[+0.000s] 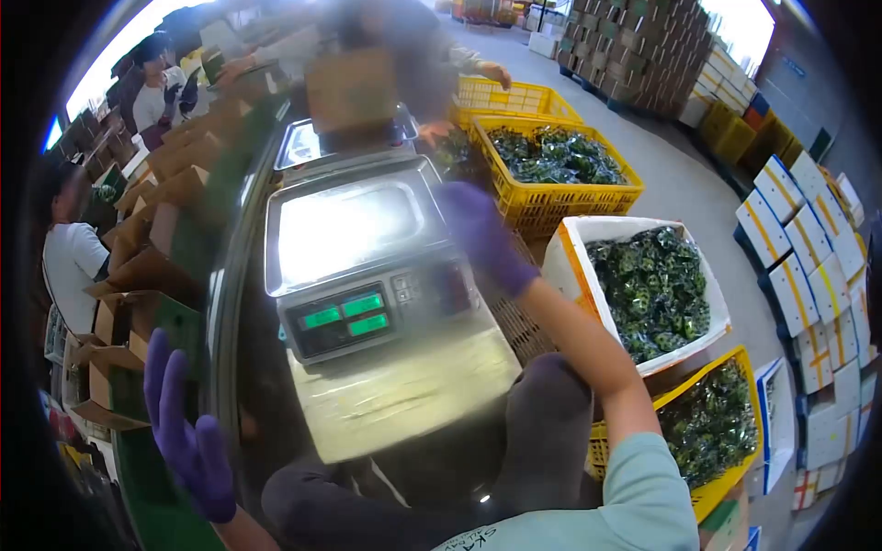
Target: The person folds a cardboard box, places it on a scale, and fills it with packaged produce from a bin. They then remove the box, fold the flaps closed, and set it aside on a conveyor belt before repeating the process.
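Note:
My left hand [186, 427], in a purple glove, is raised at the lower left with its fingers spread and nothing in it. It is nearest to an open cardboard box [106, 390]. My right hand [485, 234], also purple-gloved, is smeared by motion at the right edge of the metal weighing pan [354, 225]; its fingers do not show clearly. Nothing lies on the pan. Below it, the scale's display [344, 317] glows green. The scale stands on a pale, plastic-wrapped block [413, 386] in front of my knees.
To my right are a white foam box [574, 266] and yellow crates [560, 197] holding dark green packed produce. A conveyor edge [225, 321] runs along my left, with open cartons beyond. Across from me a blurred person handles a cardboard box [351, 92] at another scale.

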### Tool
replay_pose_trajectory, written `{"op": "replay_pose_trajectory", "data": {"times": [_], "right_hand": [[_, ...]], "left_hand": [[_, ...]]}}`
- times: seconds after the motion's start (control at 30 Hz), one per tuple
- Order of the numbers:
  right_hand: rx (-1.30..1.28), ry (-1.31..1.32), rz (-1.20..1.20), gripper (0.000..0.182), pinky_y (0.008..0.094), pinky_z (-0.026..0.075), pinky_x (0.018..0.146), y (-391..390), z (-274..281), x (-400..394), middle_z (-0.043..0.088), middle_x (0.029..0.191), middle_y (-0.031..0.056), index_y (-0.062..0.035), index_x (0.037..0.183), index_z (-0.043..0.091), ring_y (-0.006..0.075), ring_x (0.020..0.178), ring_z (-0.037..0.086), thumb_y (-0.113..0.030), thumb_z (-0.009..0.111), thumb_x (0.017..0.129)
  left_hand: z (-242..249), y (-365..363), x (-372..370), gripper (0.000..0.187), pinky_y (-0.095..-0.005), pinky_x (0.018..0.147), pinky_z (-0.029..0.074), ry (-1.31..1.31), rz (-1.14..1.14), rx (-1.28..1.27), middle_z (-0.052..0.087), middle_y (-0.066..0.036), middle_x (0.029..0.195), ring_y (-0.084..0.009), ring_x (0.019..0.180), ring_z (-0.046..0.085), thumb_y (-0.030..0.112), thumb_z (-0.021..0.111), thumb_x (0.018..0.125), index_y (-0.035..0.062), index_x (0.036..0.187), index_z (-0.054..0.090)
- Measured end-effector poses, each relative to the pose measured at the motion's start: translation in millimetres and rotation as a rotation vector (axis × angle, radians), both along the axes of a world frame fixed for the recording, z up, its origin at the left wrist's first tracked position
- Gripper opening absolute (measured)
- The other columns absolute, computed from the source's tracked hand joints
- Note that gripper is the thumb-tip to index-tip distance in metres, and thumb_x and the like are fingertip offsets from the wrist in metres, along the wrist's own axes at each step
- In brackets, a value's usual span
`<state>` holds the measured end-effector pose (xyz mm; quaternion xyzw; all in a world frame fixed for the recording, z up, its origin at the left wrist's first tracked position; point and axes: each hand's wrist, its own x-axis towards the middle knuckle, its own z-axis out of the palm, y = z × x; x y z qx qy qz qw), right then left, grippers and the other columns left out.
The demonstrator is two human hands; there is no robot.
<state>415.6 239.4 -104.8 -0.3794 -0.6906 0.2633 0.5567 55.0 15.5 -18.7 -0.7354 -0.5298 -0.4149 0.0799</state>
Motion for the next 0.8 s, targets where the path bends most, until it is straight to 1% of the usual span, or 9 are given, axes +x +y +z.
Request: {"op": "replay_pose_trajectory", "data": {"times": [0.07,0.17,0.2,0.27,0.33,0.47,0.53,0.67,0.8], "right_hand": [[-0.265,-0.217,-0.340,0.031,0.0345,0.051,0.075,14,-48,99,0.067,0.090,0.0167,0.0023,0.102,0.064,0.0259,0.080,0.065,-0.026,0.061,0.089],[-0.537,-0.688,-0.643,0.089,0.0439,0.040,0.102,8,-218,215,0.048,0.133,0.0322,0.0062,0.137,0.039,0.0414,0.122,0.050,-0.056,0.067,0.080],[-0.891,-0.656,-0.506,0.115,0.0453,0.031,0.110,-15,-223,220,0.029,0.145,0.0350,0.0084,0.145,0.019,0.0435,0.134,0.035,-0.071,0.062,0.074],[-1.098,-0.615,-0.410,0.092,0.0459,0.044,0.094,-34,-231,213,0.061,0.110,0.0341,0.0075,0.115,0.061,0.0432,0.109,0.058,-0.076,0.053,0.077],[-0.913,-0.705,-0.560,0.076,0.0471,0.048,0.083,-47,-203,198,0.066,0.091,0.0288,0.0040,0.093,0.070,0.0408,0.093,0.064,-0.069,0.057,0.079],[-0.722,-0.652,-0.536,0.064,0.0470,0.048,0.078,-66,-162,206,0.067,0.092,0.0249,0.0004,0.095,0.070,0.0400,0.089,0.065,-0.061,0.060,0.081],[-0.578,-0.537,-0.676,0.047,0.0421,0.050,0.071,-76,-118,207,0.069,0.088,0.0206,-0.0021,0.096,0.071,0.0311,0.077,0.068,-0.047,0.065,0.084],[-0.231,0.250,-0.638,0.026,0.0260,0.047,0.060,-103,-30,211,0.068,0.077,0.0039,0.0002,0.093,0.067,0.0075,0.065,0.057,-0.025,0.061,0.094],[-0.225,0.676,-0.197,0.033,0.0264,0.048,0.071,-126,14,191,0.065,0.099,0.0042,-0.0007,0.110,0.061,0.0091,0.086,0.060,-0.031,0.054,0.099]], "left_hand": [[9,23,22,0.055,-0.0466,0.110,0.031,0.020,-0.151,-0.111,0.040,-0.025,0.144,-0.0376,0.133,0.040,0.037,0.043,0.098,-0.0040,0.135,0.046],[14,48,64,0.049,-0.0472,0.108,0.033,0.046,-0.276,-0.150,0.045,-0.025,0.139,-0.0402,0.131,0.042,0.030,0.053,0.093,-0.0025,0.130,0.051],[17,55,76,0.048,-0.0474,0.108,0.034,0.130,-0.335,-0.188,0.047,-0.025,0.138,-0.0411,0.130,0.043,0.028,0.056,0.091,-0.0011,0.129,0.053],[15,68,97,0.046,-0.0485,0.106,0.036,0.090,-0.407,-0.170,0.050,-0.024,0.134,-0.0428,0.128,0.044,0.021,0.063,0.086,0.0015,0.126,0.056],[15,74,112,0.049,-0.0493,0.104,0.038,0.164,-0.474,-0.227,0.052,-0.023,0.132,-0.0434,0.125,0.046,0.015,0.067,0.079,0.0033,0.125,0.057],[19,76,131,0.058,-0.0494,0.101,0.040,0.217,-0.536,-0.247,0.052,-0.023,0.130,-0.0434,0.121,0.049,0.008,0.070,0.070,0.0040,0.126,0.056],[19,76,135,0.058,-0.0492,0.100,0.040,0.222,-0.551,-0.244,0.052,-0.023,0.131,-0.0428,0.121,0.049,0.008,0.070,0.070,0.0047,0.126,0.056],[19,71,139,0.060,-0.0454,0.103,0.039,0.085,-0.558,-0.316,0.050,-0.023,0.133,-0.0388,0.123,0.049,0.011,0.071,0.075,0.0009,0.131,0.052],[-1,84,138,0.069,-0.0402,0.107,0.035,-0.308,-0.507,-0.410,0.048,-0.021,0.137,-0.0308,0.127,0.048,0.018,0.073,0.080,-0.0046,0.138,0.042]]}}
